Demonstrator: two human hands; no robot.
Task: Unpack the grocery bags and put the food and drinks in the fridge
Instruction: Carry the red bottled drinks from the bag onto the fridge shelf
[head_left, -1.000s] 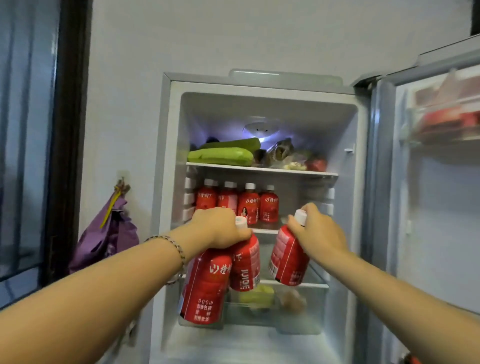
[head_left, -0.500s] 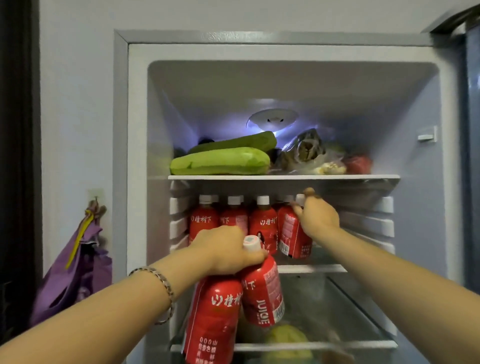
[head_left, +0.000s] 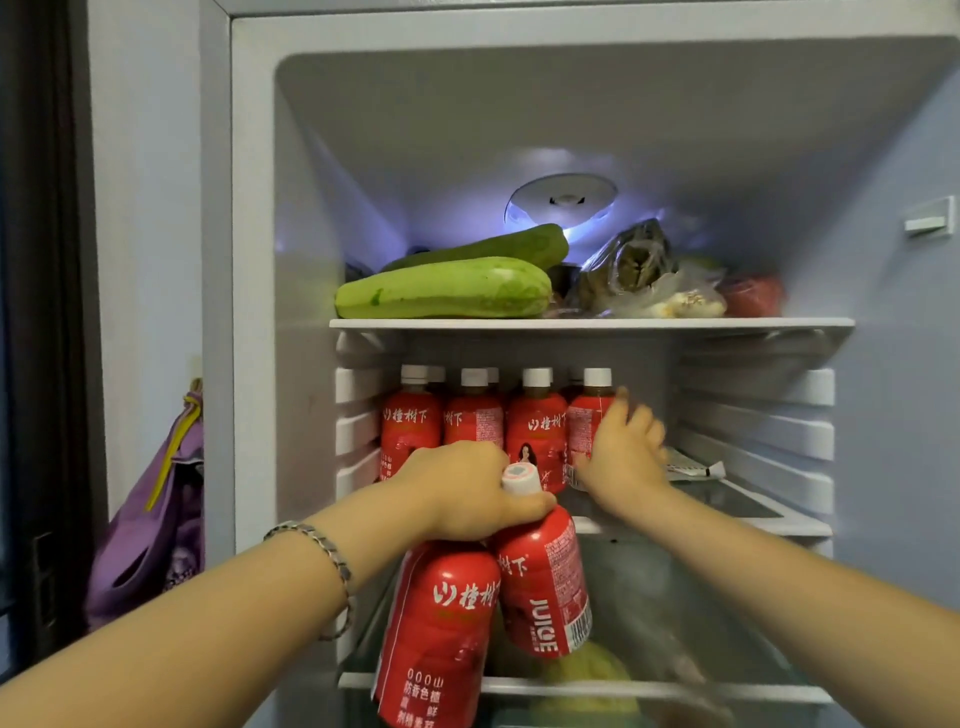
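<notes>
The fridge (head_left: 311, 208) stands open in front of me. My left hand (head_left: 467, 493) grips two red juice bottles by their necks, one hanging lower (head_left: 436, 634) and one to its right (head_left: 545, 587), in front of the middle shelf (head_left: 753, 514). Several matching red bottles (head_left: 537, 431) stand in rows at the left of that shelf. My right hand (head_left: 621, 462) is beside the rightmost bottle (head_left: 584, 421), thumb against its side, with blurred fingers spread away from it. That bottle stands upright on the shelf.
On the top shelf (head_left: 623, 323) lie two green squashes (head_left: 447, 288), bagged food (head_left: 634, 270) and something red (head_left: 753, 296). A small tube (head_left: 693, 470) lies on the middle shelf's right half. Green produce (head_left: 587, 670) sits below. A purple bag (head_left: 156, 519) hangs left of the fridge.
I moved closer to the fridge. My right hand carried its bottle onto the middle shelf, set it at the right end of the row and came off its neck. The left hand kept its two bottles.
</notes>
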